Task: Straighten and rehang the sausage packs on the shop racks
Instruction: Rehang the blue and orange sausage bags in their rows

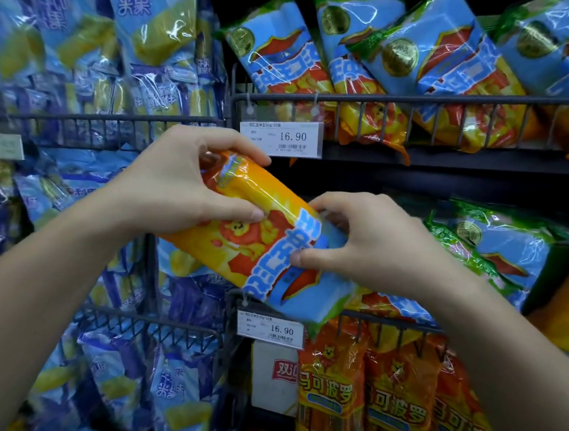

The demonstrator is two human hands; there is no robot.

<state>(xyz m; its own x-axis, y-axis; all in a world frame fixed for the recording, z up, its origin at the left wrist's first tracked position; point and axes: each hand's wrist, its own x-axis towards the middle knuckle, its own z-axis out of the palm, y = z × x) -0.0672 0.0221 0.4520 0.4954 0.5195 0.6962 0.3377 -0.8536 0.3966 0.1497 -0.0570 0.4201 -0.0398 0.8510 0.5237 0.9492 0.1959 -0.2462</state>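
Note:
An orange and blue sausage pack is held tilted in front of the racks, its orange end up left and its blue end down right. My left hand grips the orange end, thumb across the front. My right hand pinches the blue end with thumb and curled fingers. The pack's lower corner hangs just above the wire rail of the middle rack. More packs of the same kind lean slanted in the upper rack and others lie in the middle rack at right.
Price tags reading 16.90 hang from the rack rails. Blue and yellow snack packs fill the racks on the left. Orange sausage packs stand in the lowest rack, beside a white box.

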